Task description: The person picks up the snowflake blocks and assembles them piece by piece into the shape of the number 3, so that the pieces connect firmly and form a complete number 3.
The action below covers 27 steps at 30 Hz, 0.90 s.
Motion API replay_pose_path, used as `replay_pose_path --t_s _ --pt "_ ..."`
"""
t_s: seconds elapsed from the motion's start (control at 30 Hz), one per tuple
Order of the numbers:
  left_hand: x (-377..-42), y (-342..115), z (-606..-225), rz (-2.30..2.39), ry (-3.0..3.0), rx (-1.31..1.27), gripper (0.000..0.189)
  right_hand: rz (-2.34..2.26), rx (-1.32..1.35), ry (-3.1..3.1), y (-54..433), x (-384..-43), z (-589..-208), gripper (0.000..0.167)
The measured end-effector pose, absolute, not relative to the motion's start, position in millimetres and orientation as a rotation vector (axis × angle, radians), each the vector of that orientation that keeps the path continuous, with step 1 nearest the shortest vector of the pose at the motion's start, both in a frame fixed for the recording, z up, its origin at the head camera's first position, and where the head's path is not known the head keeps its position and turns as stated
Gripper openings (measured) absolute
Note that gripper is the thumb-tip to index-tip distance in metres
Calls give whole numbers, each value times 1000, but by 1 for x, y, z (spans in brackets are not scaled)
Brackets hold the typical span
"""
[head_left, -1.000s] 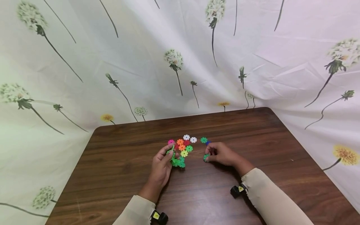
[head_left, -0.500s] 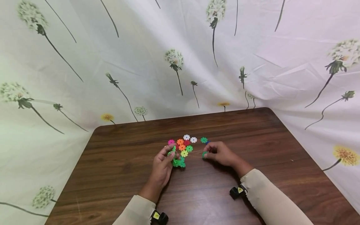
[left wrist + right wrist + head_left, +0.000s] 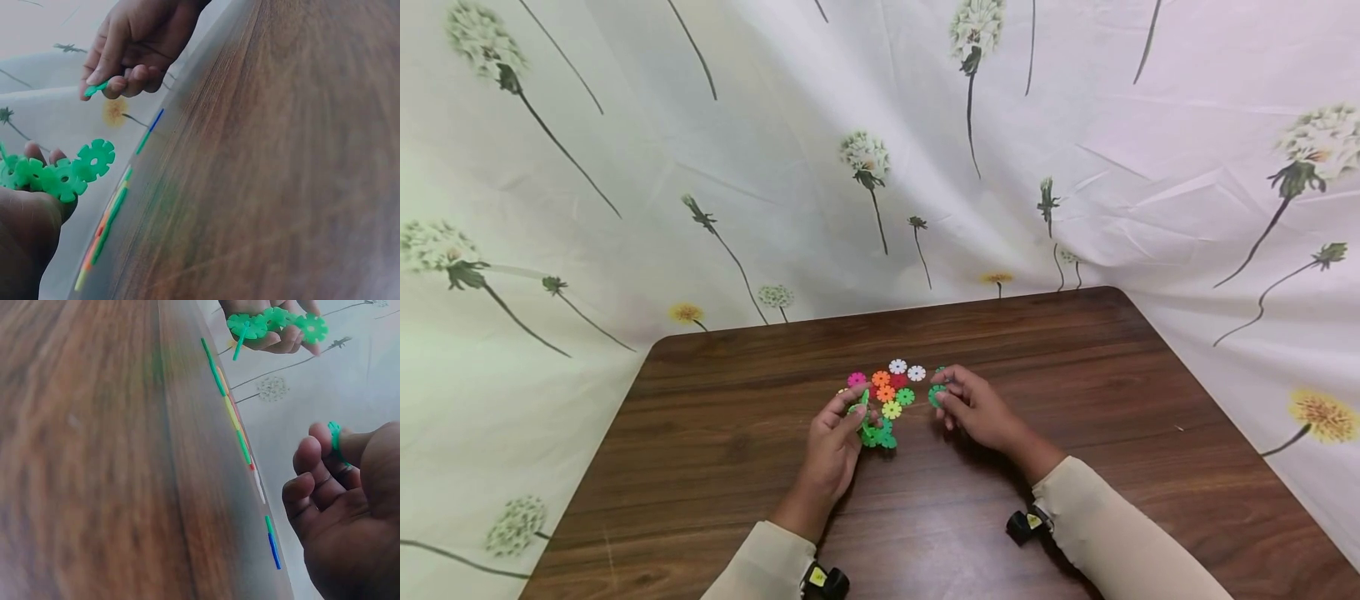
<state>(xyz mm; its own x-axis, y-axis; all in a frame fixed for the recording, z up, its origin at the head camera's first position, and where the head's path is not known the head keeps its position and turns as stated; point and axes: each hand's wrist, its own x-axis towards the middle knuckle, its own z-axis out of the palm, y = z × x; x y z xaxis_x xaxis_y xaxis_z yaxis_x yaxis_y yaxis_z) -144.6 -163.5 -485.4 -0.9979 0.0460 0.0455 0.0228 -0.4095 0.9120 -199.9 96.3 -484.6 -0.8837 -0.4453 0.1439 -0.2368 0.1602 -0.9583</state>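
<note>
My left hand (image 3: 833, 437) grips a chain of several green snowflake discs (image 3: 64, 179), notched plastic pieces slotted together at angles. The chain hangs out past the fingers toward the right, and part of it is hidden by the hand. To the right, my right hand (image 3: 983, 410) pinches one loose green snowflake disc (image 3: 335, 440) between thumb and index finger. That disc is raised over the table and apart from the chain. In the right wrist view the other right fingers are loosely curled below it.
Beyond the hands, loose discs lie flat on the brown wooden table (image 3: 722, 467): white (image 3: 897, 366), orange (image 3: 886, 393), pink (image 3: 856, 379), yellow (image 3: 891, 410) and green (image 3: 906, 397). A flower-printed cloth (image 3: 775, 167) hangs behind the table.
My right hand has lifted and turned, carrying its green snowflake disc up and slightly left. The left hand and its chain have barely moved.
</note>
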Motion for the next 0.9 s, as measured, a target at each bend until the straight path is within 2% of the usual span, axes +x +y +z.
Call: replay_pose_path --t_s 0.13,0.4,0.57,0.67,0.9 --pt "-145 -163 -485 2620 1715 119 32 -1814 -691 2287 96 -199 -482 25" --pt "-144 -161 -485 2590 1748 163 49 -1778 -719 2310 94 -194 -476 35" --pt "-143 -161 -484 2552 1751 176 50 -1788 -762 2300 90 -189 -472 39" --pt "-142 -160 -483 2516 1756 207 50 -1840 -808 2259 87 -188 -472 39" --pt "-141 -157 -482 2439 1823 169 47 -1929 -864 2199 82 -184 -471 28"
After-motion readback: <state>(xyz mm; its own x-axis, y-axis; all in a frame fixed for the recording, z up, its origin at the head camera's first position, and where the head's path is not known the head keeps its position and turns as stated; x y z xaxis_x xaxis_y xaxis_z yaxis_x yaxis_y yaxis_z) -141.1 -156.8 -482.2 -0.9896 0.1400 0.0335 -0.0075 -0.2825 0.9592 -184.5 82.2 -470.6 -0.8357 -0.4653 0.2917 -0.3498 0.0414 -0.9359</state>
